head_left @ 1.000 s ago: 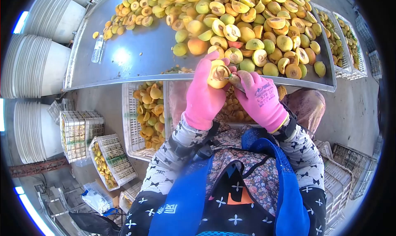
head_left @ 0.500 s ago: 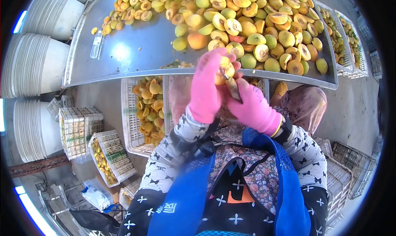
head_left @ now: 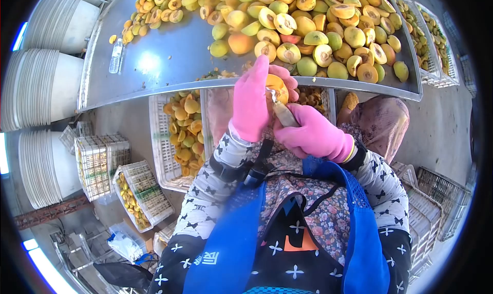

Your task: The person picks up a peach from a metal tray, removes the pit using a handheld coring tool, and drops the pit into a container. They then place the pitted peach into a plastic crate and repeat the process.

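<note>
Both my hands wear pink gloves and meet just below the front edge of a metal table [head_left: 169, 62]. My left hand [head_left: 251, 101] grips a yellow-orange fruit half [head_left: 278, 86]. My right hand [head_left: 310, 134] holds a small metal pitting tool [head_left: 282, 113] whose tip is pressed into the fruit's cut face. A large pile of whole and halved yellow fruit [head_left: 308, 21] covers the table beyond my hands.
A white crate of fruit halves [head_left: 182, 134] stands under the table edge, with another crate [head_left: 308, 96] behind my hands. A plastic bottle [head_left: 116, 55] lies on the table's left. White stacked tubs [head_left: 38, 88] stand at left, smaller crates [head_left: 138, 196] at lower left, trays of fruit [head_left: 426, 42] at right.
My hands have shifted slightly up and left while turning the fruit. The fruit's cut face, plainly open a second ago, is now mostly covered by my left fingers, with the tool still in it.
</note>
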Tool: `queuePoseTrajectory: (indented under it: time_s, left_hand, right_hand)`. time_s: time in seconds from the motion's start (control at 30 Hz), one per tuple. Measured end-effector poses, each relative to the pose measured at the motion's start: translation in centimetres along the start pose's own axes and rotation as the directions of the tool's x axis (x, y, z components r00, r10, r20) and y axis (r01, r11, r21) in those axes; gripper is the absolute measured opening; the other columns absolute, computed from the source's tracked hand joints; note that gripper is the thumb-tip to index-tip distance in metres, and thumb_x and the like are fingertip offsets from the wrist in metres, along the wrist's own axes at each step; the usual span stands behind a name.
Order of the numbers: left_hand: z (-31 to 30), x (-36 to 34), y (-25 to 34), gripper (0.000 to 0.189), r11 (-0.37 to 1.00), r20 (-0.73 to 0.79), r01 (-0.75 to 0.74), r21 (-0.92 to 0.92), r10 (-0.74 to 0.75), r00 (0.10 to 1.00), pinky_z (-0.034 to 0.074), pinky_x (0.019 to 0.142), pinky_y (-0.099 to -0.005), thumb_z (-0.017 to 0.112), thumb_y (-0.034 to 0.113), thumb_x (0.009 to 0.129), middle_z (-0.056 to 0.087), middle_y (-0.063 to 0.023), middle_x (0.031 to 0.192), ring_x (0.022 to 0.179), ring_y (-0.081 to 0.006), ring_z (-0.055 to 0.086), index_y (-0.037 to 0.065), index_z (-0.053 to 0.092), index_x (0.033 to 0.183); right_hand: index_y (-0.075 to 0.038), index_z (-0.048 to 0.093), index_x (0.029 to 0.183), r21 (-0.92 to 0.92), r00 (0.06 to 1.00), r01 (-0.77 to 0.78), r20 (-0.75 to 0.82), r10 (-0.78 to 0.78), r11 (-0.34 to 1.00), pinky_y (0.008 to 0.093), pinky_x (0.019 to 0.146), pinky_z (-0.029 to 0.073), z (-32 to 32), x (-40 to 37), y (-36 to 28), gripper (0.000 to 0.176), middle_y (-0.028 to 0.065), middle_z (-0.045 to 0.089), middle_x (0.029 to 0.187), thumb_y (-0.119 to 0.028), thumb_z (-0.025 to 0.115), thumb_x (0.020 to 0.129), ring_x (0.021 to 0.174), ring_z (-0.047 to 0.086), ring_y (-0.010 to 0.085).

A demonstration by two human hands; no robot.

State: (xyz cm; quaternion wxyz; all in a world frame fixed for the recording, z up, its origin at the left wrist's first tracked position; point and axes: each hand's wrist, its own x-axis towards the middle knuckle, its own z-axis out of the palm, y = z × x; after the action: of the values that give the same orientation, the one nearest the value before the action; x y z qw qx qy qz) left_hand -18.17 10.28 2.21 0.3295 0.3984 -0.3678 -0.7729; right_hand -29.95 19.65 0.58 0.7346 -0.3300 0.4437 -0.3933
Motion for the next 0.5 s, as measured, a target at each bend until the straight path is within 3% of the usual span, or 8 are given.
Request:
queuePoseTrajectory:
  time_s: [0.1, 0.2, 0.27, 0.33, 0.4, 0.43, 0.47, 0.5]
  left_hand:
    - [-1.7, 0.6, -0.4, 0.043, 0.997, 0.292, -0.077, 0.026, 0.066, 0.954, 0.053, 0.057, -0.0291, 0.045, 0.035, 0.104, 0.067, -0.0143, 0.077, 0.063, -0.0198, 0.064, -0.002, 0.063, 0.091]
    - [-4.6, 0.1, -0.1, 0.038, 0.935, 0.273, -0.245, 0.255, 0.174, 0.946, 0.055, 0.068, -0.0317, 0.048, 0.034, 0.103, 0.069, -0.0139, 0.093, 0.076, -0.0200, 0.067, 0.000, 0.064, 0.101]
    - [-7.6, -0.9, 2.4, 0.028, 0.921, 0.269, -0.159, 0.355, 0.062, 0.961, 0.056, 0.076, -0.0322, 0.057, 0.027, 0.100, 0.070, -0.0127, 0.102, 0.084, -0.0182, 0.068, 0.001, 0.067, 0.106]
    - [-13.2, -2.6, 6.1, 0.024, 0.591, 0.082, -0.083, 0.803, 0.029, 0.996, 0.055, 0.082, -0.0303, 0.063, 0.019, 0.096, 0.069, -0.0100, 0.108, 0.092, -0.0148, 0.067, 0.003, 0.069, 0.112]
    - [-15.0, -2.8, 7.8, 0.038, 0.559, -0.125, -0.074, 0.826, 0.310, 0.942, 0.050, 0.079, -0.0224, 0.067, 0.028, 0.094, 0.069, -0.0077, 0.098, 0.091, -0.0123, 0.064, 0.004, 0.066, 0.123]
    - [-15.2, -2.2, 7.7, 0.039, 0.529, -0.076, -0.146, 0.836, 0.375, 0.924, 0.050, 0.080, -0.0232, 0.068, 0.029, 0.093, 0.069, -0.0082, 0.100, 0.093, -0.0135, 0.064, 0.004, 0.066, 0.123]
    - [-15.3, -0.5, 7.6, 0.040, 0.491, -0.023, -0.219, 0.843, 0.440, 0.898, 0.050, 0.081, -0.0239, 0.069, 0.029, 0.092, 0.069, -0.0087, 0.103, 0.094, -0.0146, 0.064, 0.004, 0.066, 0.123]
    - [-15.3, 1.6, 7.4, 0.042, 0.448, 0.035, -0.294, 0.845, 0.501, 0.865, 0.050, 0.082, -0.0247, 0.070, 0.030, 0.091, 0.068, -0.0092, 0.105, 0.095, -0.0157, 0.064, 0.004, 0.065, 0.123]
  right_hand:
    - [-0.002, 0.058, 0.086, 0.195, 0.975, -0.071, 0.221, 0.027, 0.978, 0.0240, 0.044, 0.039, -1.2, -0.7, 0.1, 0.012, 0.0017, 0.054, 0.059, -0.011, 0.065, 0.084, 0.046, 0.051, 0.0113]
    - [-0.002, 0.060, 0.090, 0.219, 0.952, -0.138, 0.297, 0.068, 0.966, 0.0266, 0.048, 0.041, -2.1, -1.1, 0.3, 0.017, 0.0022, 0.055, 0.062, -0.017, 0.066, 0.087, 0.051, 0.054, 0.0109]
    - [-0.001, 0.060, 0.090, -0.285, 0.992, -0.024, 0.115, 0.059, 0.958, 0.0334, 0.053, 0.045, -2.1, -1.6, 0.5, 0.021, 0.0076, 0.058, 0.064, -0.021, 0.067, 0.085, 0.056, 0.059, 0.0190]
    - [-0.001, 0.059, 0.089, -0.770, 0.998, 0.056, 0.040, -0.040, 0.635, 0.0461, 0.067, 0.049, -3.7, -2.0, 1.2, 0.030, 0.0184, 0.062, 0.074, -0.029, 0.068, 0.082, 0.073, 0.065, 0.0369]
    - [-0.001, 0.059, 0.088, -0.820, 0.999, -0.028, -0.039, -0.007, 0.571, 0.0481, 0.070, 0.049, -5.8, -2.1, 2.1, 0.032, 0.0209, 0.064, 0.078, -0.031, 0.068, 0.081, 0.078, 0.063, 0.0411]
    - [-0.002, 0.059, 0.087, -0.846, 0.997, -0.064, -0.071, 0.009, 0.530, 0.0491, 0.071, 0.049, -6.8, -1.9, 2.7, 0.032, 0.0221, 0.064, 0.080, -0.032, 0.068, 0.081, 0.080, 0.063, 0.0431]
    - [-0.001, 0.059, 0.086, -0.912, 0.986, 0.008, -0.062, -0.156, 0.411, 0.0490, 0.071, 0.049, -7.9, -1.4, 3.7, 0.032, 0.0218, 0.064, 0.081, -0.032, 0.067, 0.081, 0.080, 0.064, 0.0410]
    - [0.000, 0.059, 0.087, -0.882, 0.978, -0.084, -0.163, -0.133, 0.463, 0.0480, 0.069, 0.049, -8.5, -0.9, 3.0, 0.032, 0.0217, 0.063, 0.079, -0.031, 0.068, 0.081, 0.079, 0.064, 0.0400]
